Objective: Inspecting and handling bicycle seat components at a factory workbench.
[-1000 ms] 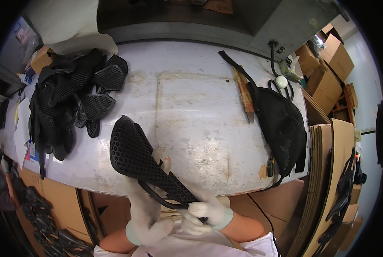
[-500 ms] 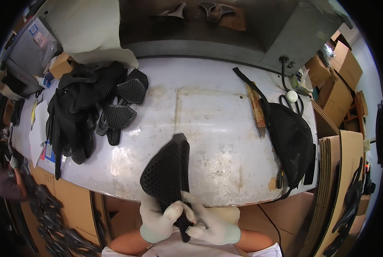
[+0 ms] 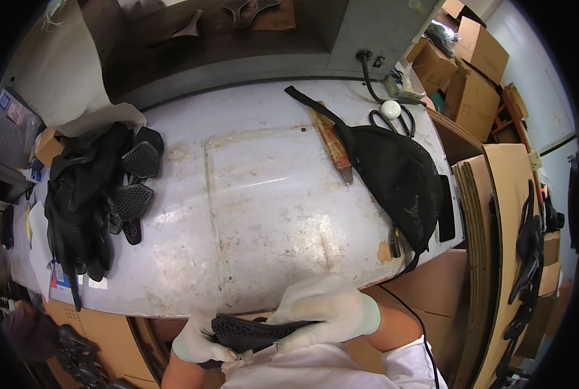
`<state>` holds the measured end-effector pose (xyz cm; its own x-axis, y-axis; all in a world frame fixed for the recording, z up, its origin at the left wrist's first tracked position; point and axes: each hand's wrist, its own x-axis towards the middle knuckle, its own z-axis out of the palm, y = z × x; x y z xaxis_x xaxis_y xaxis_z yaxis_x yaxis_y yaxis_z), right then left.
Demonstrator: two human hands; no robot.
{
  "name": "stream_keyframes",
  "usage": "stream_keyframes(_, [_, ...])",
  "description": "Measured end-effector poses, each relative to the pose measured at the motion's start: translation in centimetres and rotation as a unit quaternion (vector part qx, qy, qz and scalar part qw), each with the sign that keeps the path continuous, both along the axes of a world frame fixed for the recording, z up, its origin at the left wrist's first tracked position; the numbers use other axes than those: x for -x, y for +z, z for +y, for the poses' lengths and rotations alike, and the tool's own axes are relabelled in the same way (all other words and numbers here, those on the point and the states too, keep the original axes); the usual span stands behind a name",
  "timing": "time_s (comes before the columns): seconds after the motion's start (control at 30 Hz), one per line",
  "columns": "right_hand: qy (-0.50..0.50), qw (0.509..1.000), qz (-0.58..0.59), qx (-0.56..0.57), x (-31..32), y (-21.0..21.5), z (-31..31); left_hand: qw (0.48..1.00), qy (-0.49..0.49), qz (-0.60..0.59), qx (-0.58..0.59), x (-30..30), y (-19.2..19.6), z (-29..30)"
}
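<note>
A black honeycomb-textured bicycle saddle cover (image 3: 254,330) is held low in front of me, at the near edge of the table. My left hand (image 3: 202,337), in a whitish glove, grips its left end. Across its right end my right hand (image 3: 328,308), gloved alike, is closed with the thumb underneath. The cover lies sideways and looks nearly edge-on, so its far side is hidden. A heap of similar black honeycomb covers (image 3: 85,194) lies on the left part of the table.
On the worn white table (image 3: 257,214) at right lie a black mesh bag (image 3: 393,175), a rusty-looking blade (image 3: 333,146), black-handled scissors (image 3: 403,123) and a black phone (image 3: 445,207). A grey metal cabinet (image 3: 237,74) stands behind. Flat cardboard (image 3: 497,259) stands at right; a cable hangs nearby.
The saddle cover has turned from upright to sideways and come down closer to my body. My right hand has moved over its right end. The view has swung to the right.
</note>
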<state>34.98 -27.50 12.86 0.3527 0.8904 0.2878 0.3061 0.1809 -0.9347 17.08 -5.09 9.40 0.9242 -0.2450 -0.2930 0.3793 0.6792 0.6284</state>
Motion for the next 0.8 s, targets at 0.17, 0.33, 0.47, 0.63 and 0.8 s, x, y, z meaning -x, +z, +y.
stream_keyframes(0.17, [-0.028,0.997,-0.029,-0.063,1.6,-1.4,0.1,0.998,-0.049,-0.043,-0.003,0.3,-1.1,0.7])
stream_keyframes(0.33, [-0.006,0.998,-0.027,-0.059,1.1,-0.4,0.3,0.976,-0.142,-0.094,-0.135,0.1,-1.1,2.0])
stream_keyframes(0.47, [0.019,0.991,-0.129,-0.034,1.1,-0.5,-0.3,0.928,-0.206,-0.126,-0.284,0.1,0.3,1.7])
stream_keyframes(0.63, [-0.017,0.995,-0.093,-0.028,2.1,-0.2,-0.4,0.801,-0.204,-0.211,-0.521,0.1,3.3,1.4])
stream_keyframes(0.8, [-0.031,0.993,-0.118,0.005,1.1,-1.6,-0.2,0.783,-0.057,-0.267,-0.558,-0.7,2.5,0.9])
